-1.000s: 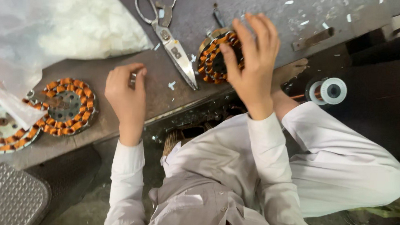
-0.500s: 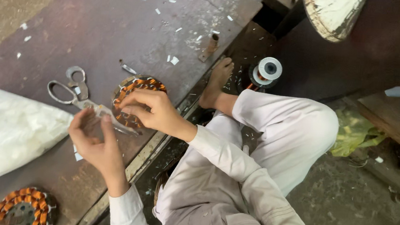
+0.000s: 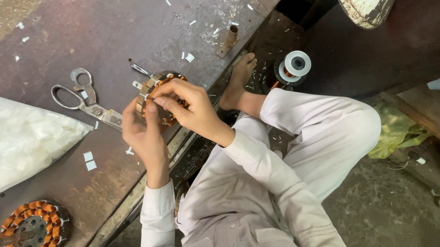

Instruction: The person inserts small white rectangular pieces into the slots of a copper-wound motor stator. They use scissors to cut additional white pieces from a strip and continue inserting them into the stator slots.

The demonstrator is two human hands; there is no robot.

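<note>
A round motor stator [image 3: 156, 84] wound with orange copper coils is tilted up on its edge above the dark workbench [image 3: 107, 20]. My left hand [image 3: 143, 130] holds it from below, thumb against its rim. My right hand [image 3: 187, 105] grips it from the right, fingers curled over the windings. Steel scissors [image 3: 83, 99] lie on the bench just left of my left hand.
A clear plastic bag of white paper pieces [image 3: 11, 143] lies at the left. Another copper-wound stator [image 3: 34, 226] sits at the bench's lower left corner. White paper scraps litter the bench. A wire spool [image 3: 295, 64] stands on the floor near a bare foot [image 3: 239, 80].
The view has swung right and closer. Both hands have closed around the stator and lifted it onto its edge; earlier the left hand was apart from it, holding a small white piece.
</note>
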